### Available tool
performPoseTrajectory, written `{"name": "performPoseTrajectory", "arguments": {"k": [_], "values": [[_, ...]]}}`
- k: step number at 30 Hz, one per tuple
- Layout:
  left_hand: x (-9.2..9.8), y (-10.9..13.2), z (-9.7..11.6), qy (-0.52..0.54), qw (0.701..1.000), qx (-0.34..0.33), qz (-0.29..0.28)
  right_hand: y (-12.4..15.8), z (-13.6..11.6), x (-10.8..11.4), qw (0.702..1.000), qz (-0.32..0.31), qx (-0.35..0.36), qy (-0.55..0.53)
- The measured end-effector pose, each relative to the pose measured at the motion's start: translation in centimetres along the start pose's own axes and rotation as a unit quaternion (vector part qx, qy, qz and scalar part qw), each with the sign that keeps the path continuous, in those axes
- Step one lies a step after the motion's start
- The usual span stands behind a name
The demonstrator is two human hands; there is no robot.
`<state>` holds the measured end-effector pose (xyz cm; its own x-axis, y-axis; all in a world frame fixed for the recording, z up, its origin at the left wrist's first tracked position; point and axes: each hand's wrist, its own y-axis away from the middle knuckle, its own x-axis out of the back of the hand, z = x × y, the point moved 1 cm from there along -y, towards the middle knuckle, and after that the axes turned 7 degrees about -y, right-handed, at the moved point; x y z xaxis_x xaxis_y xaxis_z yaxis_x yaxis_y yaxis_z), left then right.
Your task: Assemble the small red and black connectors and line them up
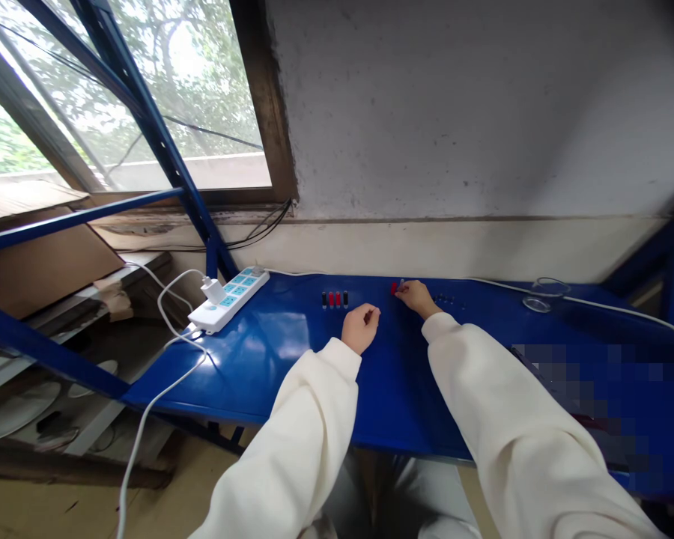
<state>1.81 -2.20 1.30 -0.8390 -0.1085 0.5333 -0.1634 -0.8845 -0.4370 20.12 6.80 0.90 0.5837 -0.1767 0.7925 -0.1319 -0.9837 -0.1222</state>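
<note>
My left hand (361, 328) hovers over the blue table with its fingers curled together; whatever they may hold is too small to make out. Just beyond it stands a short row of small cylinders, with red ones (335, 300) in the middle and a black one (345, 299) at the right end. Farther right, my right hand (417, 297) has its fingertips pinched at the tabletop, right beside a small red piece (394, 287) and a small greyish piece (401, 284). I cannot tell which of these its fingers grip. Several tiny dark bits (449, 301) lie to the right of that hand.
A white power strip (230, 301) with a plug and cables lies on the left of the blue table (247, 374). Clear round items (537, 304) and a white cable (623, 304) are at the back right. Blue frame posts stand left, before a window.
</note>
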Motion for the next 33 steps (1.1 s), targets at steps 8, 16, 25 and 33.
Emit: {"name": "performPoseTrajectory", "arguments": {"k": [8, 16, 25, 33], "values": [[0.6, 0.2, 0.1, -0.062, 0.998, 0.010, 0.008, -0.2, -0.2, 0.1, 1.000, -0.015, -0.018, 0.002], [2.3, -0.4, -0.4, -0.191, 0.973, 0.119, 0.050, 1.4, -0.9, 1.2, 0.997, -0.030, -0.048, 0.045], [2.3, -0.9, -1.2, -0.211, 0.967, 0.134, 0.051, 8.3, -4.8, 3.2, 0.999, 0.008, 0.029, 0.030], [2.4, -1.1, -1.6, -0.215, 0.967, 0.117, 0.070, 11.8, -6.3, 1.6, 0.994, 0.037, 0.085, -0.067]]}}
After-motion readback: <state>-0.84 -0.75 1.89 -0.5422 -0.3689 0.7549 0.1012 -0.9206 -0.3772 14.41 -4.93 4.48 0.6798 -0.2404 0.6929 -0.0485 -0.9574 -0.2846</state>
